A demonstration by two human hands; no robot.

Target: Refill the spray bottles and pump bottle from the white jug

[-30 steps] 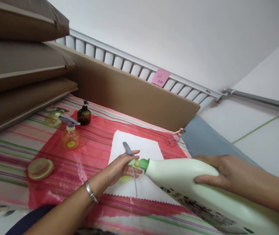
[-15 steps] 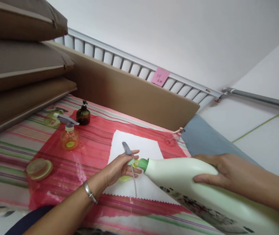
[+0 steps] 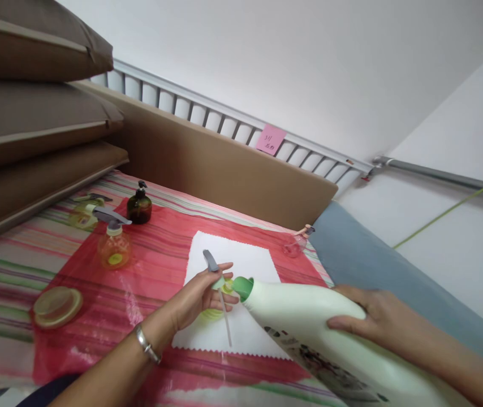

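1. Our right hand (image 3: 377, 316) grips a pale-green plastic jug (image 3: 305, 305), its green spout (image 3: 242, 288) facing our left hand (image 3: 194, 294).
2. Under our left hand: a round, yellow-green, see-through bottle (image 3: 211, 314), partly hidden.
3. Our left hand pinches a grey-and-pale-green plastic spray head (image 3: 210, 260).

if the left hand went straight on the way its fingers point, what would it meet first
The left hand would likely meet the green spout of the pale green bottle, though depth is unclear.
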